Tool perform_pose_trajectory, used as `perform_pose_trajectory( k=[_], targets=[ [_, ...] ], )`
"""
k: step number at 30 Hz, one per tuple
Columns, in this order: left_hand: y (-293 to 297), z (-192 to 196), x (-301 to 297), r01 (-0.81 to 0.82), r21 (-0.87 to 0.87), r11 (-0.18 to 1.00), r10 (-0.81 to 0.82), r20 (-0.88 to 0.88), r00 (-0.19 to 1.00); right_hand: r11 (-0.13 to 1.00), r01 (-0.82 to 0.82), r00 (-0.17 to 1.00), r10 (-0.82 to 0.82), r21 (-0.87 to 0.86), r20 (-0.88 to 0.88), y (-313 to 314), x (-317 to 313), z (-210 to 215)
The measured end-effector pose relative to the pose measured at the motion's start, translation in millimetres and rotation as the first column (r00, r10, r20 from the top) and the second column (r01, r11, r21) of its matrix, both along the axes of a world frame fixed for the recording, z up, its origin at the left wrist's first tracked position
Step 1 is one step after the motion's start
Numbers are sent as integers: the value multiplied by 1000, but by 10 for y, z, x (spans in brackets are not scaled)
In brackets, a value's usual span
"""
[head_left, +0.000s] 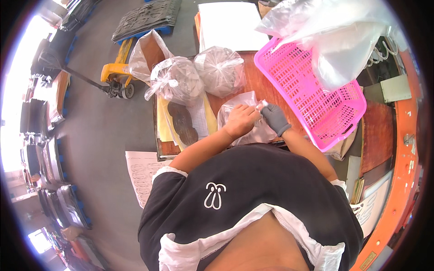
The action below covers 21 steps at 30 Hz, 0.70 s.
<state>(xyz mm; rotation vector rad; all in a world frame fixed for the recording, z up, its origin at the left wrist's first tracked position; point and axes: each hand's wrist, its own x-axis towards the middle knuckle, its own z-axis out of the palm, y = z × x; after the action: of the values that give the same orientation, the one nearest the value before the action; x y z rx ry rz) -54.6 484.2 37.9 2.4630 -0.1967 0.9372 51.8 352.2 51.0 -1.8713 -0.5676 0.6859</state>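
Note:
A clear plastic bag (246,98) stands on the reddish-brown table close to my body, its contents blurred by the film. My bare left hand (242,120) lies over the bag, fingers curled round its gathered top. Beside it my right hand (275,119), in a grey glove, pinches the bag's twisted neck; the fingertips of both hands nearly meet there. Two filled clear bags with knotted tops, one knotted bag (176,81) at the left and another knotted bag (220,71) behind, stand just beyond my hands.
A pink plastic basket (289,97) with clear plastic sheeting (343,49) in it sits at the right. Yellow and white papers with a dark insole-shaped piece (182,122) lie at the left. White sheets (230,25) are stacked behind. A yellow pallet jack (118,72) stands on the floor.

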Motion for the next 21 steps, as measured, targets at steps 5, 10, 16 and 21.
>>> perform_pose_trajectory(
  k=[5,10,16,21],
  targets=[
    [150,-384,-535,-176,-210,962,80,-401,913,881,68,888,160,-468,430,-281,309,-409],
    [240,-670,-927,-525,-295,798,79,-813,577,864,101,940,79,-494,332,-446,286,-716],
    [407,-193,-406,-399,-620,675,-186,-667,722,927,311,810,-142,211,-569,-249,282,-427],
    [275,-67,-57,-287,-772,567,-353,-542,763,994,-63,973,43,-86,-225,-325,70,-173]
  ],
)
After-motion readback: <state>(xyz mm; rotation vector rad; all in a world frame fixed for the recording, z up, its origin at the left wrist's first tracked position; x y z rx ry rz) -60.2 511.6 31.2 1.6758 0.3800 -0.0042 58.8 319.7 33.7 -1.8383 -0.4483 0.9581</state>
